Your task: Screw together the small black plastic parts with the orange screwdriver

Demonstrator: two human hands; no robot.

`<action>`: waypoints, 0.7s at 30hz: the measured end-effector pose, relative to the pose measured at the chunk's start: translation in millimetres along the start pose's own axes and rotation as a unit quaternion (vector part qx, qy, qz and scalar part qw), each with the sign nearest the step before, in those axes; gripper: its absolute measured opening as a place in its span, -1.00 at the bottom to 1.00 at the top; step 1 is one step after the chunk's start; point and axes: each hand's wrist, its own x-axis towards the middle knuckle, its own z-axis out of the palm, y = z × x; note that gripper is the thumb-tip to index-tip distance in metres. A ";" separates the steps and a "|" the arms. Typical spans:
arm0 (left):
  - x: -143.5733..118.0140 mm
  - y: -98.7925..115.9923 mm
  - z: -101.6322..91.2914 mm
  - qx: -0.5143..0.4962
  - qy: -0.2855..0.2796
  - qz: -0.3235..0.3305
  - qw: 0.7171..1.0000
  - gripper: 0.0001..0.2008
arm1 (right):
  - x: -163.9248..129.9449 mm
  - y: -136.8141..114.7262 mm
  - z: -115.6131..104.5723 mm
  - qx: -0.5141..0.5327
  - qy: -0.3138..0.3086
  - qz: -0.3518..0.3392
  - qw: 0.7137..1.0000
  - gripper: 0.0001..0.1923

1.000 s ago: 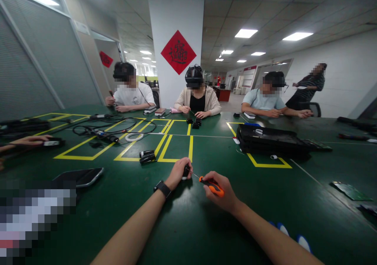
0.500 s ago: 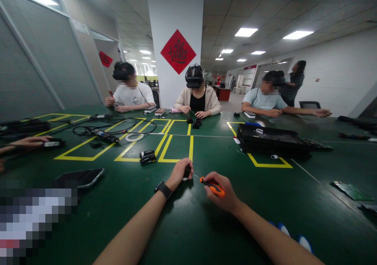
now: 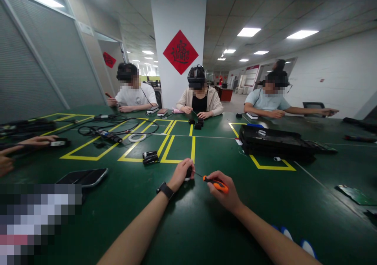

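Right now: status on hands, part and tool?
Left hand shut on small black part, resting on table. Right hand shut on orange screwdriver, tip at the part. Nothing between hands; two more black parts lie beyond, apart.

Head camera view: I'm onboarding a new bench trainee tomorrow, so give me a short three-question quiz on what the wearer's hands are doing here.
1. True or false: the right hand holds an orange-handled screwdriver.
2. What does the left hand grip? A) a phone B) a small black part C) a roll of tape
3. Fill in: the left wrist wears a black ____.

Key
1. True; its thin shaft points at the part.
2. B; the hand holds it down on the green table.
3. Watch.
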 end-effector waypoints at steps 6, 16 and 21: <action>-0.5 -1.9 0.5 0.030 0.004 0.023 0.999 -0.75 | 7.2 23.7 -5.4 0.120 0.049 0.157 0.979 -0.77; 0.2 -7.3 -2.2 0.092 0.038 0.022 0.995 -0.72 | 9.6 42.1 -16.2 0.118 0.002 0.181 0.976 -0.74; 0.4 -9.2 -1.7 0.135 0.036 0.055 0.989 -0.74 | 8.1 41.7 -15.8 -0.049 -0.023 0.084 0.995 -0.81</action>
